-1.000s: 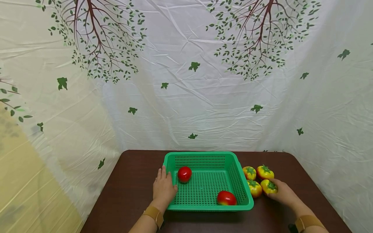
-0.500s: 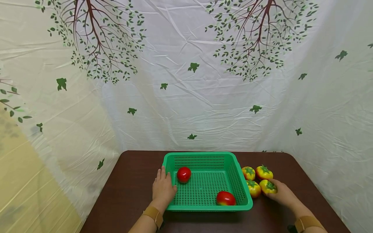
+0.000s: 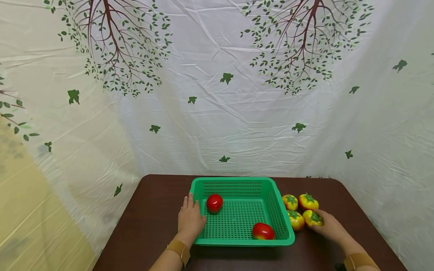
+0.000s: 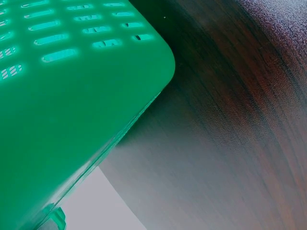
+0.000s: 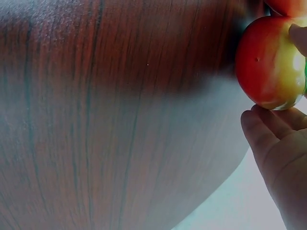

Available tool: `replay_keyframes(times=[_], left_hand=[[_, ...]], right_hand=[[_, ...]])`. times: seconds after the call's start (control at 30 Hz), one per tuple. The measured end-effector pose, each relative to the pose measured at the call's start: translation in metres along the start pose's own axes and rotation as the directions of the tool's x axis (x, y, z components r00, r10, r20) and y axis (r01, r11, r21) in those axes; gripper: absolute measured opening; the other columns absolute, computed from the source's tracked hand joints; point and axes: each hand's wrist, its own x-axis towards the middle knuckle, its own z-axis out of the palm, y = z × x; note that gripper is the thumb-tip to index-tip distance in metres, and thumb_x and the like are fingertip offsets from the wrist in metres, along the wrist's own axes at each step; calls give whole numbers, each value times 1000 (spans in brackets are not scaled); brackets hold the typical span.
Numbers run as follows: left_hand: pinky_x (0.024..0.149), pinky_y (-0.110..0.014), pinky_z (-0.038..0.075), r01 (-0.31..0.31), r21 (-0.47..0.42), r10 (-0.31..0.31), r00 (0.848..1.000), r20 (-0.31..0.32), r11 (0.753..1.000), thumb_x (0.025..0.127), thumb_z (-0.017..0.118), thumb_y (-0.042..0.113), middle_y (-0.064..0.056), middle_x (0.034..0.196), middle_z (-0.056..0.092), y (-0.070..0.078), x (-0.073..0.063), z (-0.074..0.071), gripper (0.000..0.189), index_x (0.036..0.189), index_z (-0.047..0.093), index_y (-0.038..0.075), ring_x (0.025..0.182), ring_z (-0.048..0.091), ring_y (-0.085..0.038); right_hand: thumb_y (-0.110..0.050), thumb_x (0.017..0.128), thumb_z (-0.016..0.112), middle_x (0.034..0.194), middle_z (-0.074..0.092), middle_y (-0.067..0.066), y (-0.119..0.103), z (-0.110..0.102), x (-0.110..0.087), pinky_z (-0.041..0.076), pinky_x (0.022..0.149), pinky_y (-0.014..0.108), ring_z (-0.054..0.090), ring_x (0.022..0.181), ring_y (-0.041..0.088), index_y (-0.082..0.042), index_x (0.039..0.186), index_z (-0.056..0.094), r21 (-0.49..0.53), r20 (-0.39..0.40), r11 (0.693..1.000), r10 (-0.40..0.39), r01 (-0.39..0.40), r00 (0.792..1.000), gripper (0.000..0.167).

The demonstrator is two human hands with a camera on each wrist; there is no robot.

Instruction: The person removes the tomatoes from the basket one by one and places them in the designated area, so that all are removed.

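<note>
A green plastic basket (image 3: pixel 234 242) stands on the brown table. Inside it lie two red toy tomatoes, one tomato (image 3: pixel 214 203) at the far left and another tomato (image 3: pixel 263 231) at the near right. My left hand (image 3: pixel 191 220) rests on the basket's left rim, fingers straight; the left wrist view shows only the basket wall (image 4: pixel 86 100) and table. To the right of the basket, my right hand (image 3: pixel 328 226) pinches a yellow-red tomato (image 3: pixel 311 218) with a green leafy top. Thumb and fingers touch that tomato (image 5: pixel 264 62) on opposite sides in the right wrist view.
Three more yellow-red tomatoes sit close by: one tomato (image 3: pixel 289 202) and one tomato (image 3: pixel 296 221) against the basket's right side, and one tomato (image 3: pixel 308 201) behind the pinched one. A white leaf-printed curtain (image 3: pixel 217 113) hangs behind the table (image 3: pixel 162 188).
Only slight shifts of the whole head view show. Both hands, the basket and the tomatoes stay where they were.
</note>
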Motion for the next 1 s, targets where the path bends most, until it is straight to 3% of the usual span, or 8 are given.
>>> replay_keyframes(times=[0.1,0.27,0.4,0.73,1.0], left_hand=[[113,-55,42,1,-5,0,1000,7,1000,86,77,28,-17,162,35,1,0,-1,60,136,60,1,150,33,-37],[114,-55,42,-5,0,5,1000,15,1000,86,76,28,-17,162,34,2,-1,-1,59,136,59,1,151,32,-36],[114,-55,42,-5,2,5,1000,7,1000,86,77,28,-18,162,34,2,-1,-2,59,136,60,1,150,32,-37],[112,-56,43,-18,-1,18,1000,-6,1000,85,77,28,-18,161,36,0,-3,-1,59,134,61,0,149,34,-37],[113,-55,43,-12,4,12,1000,5,1000,85,77,29,-18,161,35,0,-4,-4,60,135,60,1,149,34,-37]], right_hand=[[-30,92,70,132,52,42,1,1,-3,47,95,65,55,117,52,19,137,42,6,-9,1000,-8,8,1000,73],[-33,96,63,138,45,43,0,-3,-8,40,100,71,45,125,59,17,140,40,-31,-12,999,44,-45,999,71],[-37,98,60,142,41,42,-13,-14,-11,35,103,74,38,129,61,15,144,37,-59,-47,997,48,-51,998,74],[-35,96,64,146,42,36,-95,-30,-11,37,100,76,39,131,57,5,147,40,-110,-148,991,-90,74,985,68],[-31,96,66,146,49,28,-161,-19,-2,44,102,67,50,130,48,3,147,44,-27,-98,966,-257,255,962,65]])
